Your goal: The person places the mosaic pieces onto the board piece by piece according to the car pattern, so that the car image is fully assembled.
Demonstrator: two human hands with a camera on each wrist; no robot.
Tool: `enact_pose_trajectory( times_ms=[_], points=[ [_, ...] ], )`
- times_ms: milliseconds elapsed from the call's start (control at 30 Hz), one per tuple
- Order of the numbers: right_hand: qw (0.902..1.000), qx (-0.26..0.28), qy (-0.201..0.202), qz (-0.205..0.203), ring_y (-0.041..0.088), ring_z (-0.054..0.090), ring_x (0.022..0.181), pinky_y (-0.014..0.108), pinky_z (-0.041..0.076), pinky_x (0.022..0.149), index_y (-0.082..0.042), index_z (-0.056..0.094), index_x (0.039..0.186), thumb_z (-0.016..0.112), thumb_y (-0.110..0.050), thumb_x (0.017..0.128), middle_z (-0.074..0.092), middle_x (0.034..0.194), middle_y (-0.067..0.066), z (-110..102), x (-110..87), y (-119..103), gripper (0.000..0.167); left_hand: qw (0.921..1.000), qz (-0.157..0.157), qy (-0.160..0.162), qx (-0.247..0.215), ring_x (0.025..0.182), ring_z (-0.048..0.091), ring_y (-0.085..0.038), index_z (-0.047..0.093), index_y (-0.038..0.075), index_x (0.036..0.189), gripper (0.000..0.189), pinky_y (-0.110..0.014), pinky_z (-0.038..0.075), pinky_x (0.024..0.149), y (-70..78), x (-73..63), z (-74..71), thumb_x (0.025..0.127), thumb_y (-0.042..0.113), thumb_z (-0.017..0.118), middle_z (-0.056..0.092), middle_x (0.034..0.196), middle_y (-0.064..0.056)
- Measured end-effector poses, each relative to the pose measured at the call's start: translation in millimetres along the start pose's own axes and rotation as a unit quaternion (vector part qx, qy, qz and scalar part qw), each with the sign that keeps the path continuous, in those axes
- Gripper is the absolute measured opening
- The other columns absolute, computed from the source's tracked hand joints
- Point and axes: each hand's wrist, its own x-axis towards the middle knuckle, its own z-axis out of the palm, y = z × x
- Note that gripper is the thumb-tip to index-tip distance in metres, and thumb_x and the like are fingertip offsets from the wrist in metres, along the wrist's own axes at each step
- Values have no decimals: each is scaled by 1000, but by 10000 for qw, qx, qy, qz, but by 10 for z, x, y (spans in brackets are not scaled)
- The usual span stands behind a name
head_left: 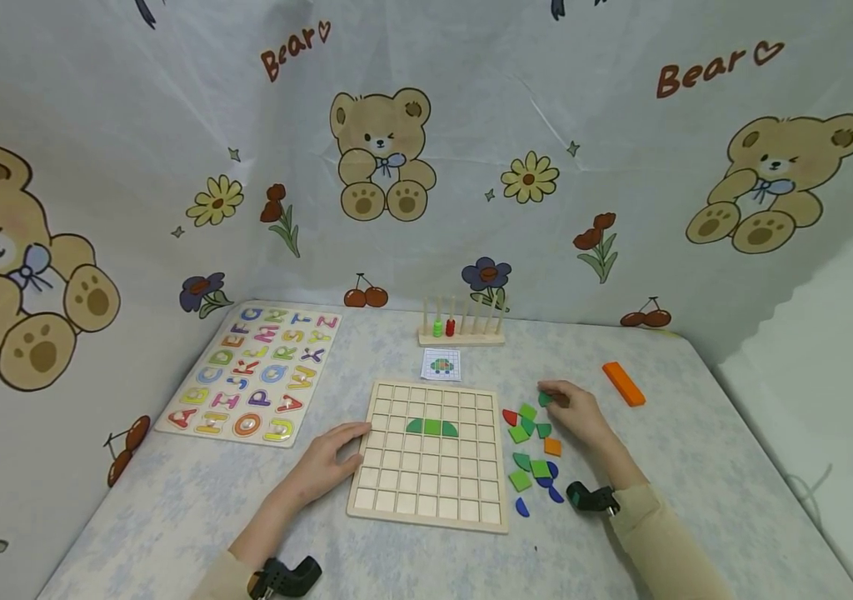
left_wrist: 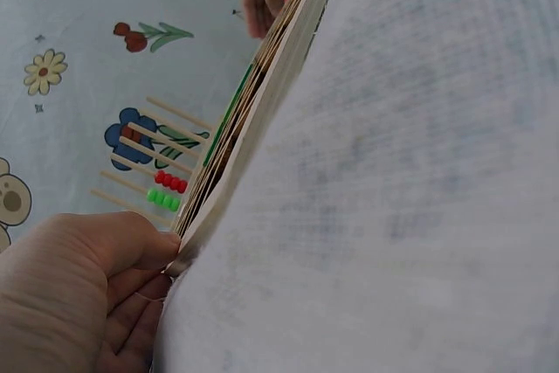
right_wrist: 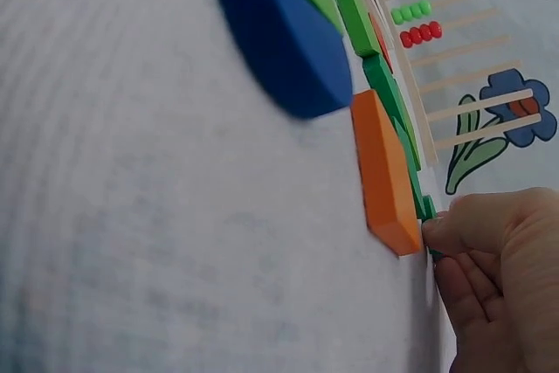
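My left hand (head_left: 325,458) touches the left edge of a wooden grid board (head_left: 426,521) with its fingertips. On the board, a green square (head_left: 432,427) sits between two darker green quarter-circle pieces (head_left: 451,429). To the right of the board, my right hand (head_left: 576,410) pinches a dark green piece (head_left: 544,399) between thumb and fingers, low over the table; its full outline is partly covered. Loose pieces lie between this hand and the board: several green ones, a red piece (head_left: 510,417), an orange square (head_left: 552,447) and several blue pieces (head_left: 522,507).
Behind the board lies a picture card (head_left: 441,365) with a small coloured pattern. A peg rack (head_left: 461,339) with green and red beads stands at the back. An alphabet board (head_left: 231,433) lies at the left, an orange bar (head_left: 624,384) at the right.
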Motion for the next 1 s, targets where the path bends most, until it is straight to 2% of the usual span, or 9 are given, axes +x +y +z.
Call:
enact_pose_trajectory(
  times_ms=[467, 600, 733, 867, 1000],
  points=[
    [9996, -140, 240, -82, 33, 57, 102, 49, 48, 89, 2, 59, 121, 64, -6, 89, 62, 114, 18, -57, -74, 36, 33, 10000, 12, 29, 49, 128, 42, -28, 53, 6, 134, 47, -46, 36, 103, -15, -1, 10, 89, 9, 66, 50, 135, -8],
    [9996, -50, 253, 121, 31, 57, 100, 48, 48, 89, 1, 60, 120, 63, -9, 90, 62, 113, 17, -64, -64, 35, 32, 10000, 27, 44, 51, 128, 42, -28, 53, 5, 134, 47, -46, 36, 103, -17, 4, 14, 89, 10, 66, 50, 135, -8],
    [9986, 135, 368, 369, 27, 58, 97, 40, 51, 86, 0, 61, 120, 64, -11, 90, 63, 111, 15, -108, -52, 23, 32, 10000, 6, 46, 53, 128, 42, -28, 53, 6, 134, 47, -47, 36, 103, -11, 8, 16, 89, 11, 65, 50, 135, -8],
    [9979, 276, 501, 316, 28, 59, 96, 27, 52, 80, 2, 61, 120, 64, -15, 91, 63, 112, 17, -184, -53, -93, 34, 10000, -37, 33, 60, 128, 42, -28, 53, 7, 134, 47, -47, 36, 103, -2, 3, 15, 89, 11, 66, 51, 135, -8],
    [9972, 448, 567, 205, 28, 58, 98, 28, 53, 79, 0, 61, 122, 64, -20, 91, 63, 114, 16, -217, -59, -331, 37, 9999, -122, 43, 32, 128, 42, -27, 54, 7, 134, 47, -46, 36, 103, 0, 1, 13, 88, 10, 66, 51, 135, -7]
  ],
)
